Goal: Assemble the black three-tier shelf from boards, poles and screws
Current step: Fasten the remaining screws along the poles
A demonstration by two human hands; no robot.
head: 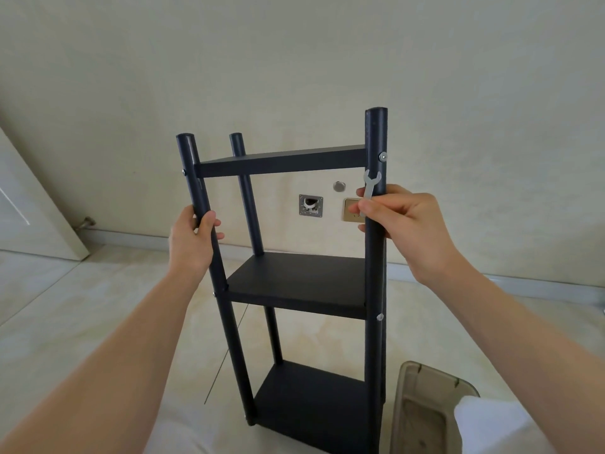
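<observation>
The black three-tier shelf (296, 283) stands upright in front of me, three boards fixed between black poles with silver screws such as the top right screw (382, 156). My left hand (191, 242) grips the front left pole (209, 231) between the top and middle boards. My right hand (404, 221) wraps the front right pole (375, 257) at about the same height and pinches a small flat silver wrench (370, 188) against it, its open jaw pointing up just below the top screw.
A translucent brownish plastic bin (422, 411) sits on the tiled floor at the lower right, partly covered by white cloth (481, 424). The beige wall behind carries an open socket box (310, 205) and a gold plate. A white door leans at far left.
</observation>
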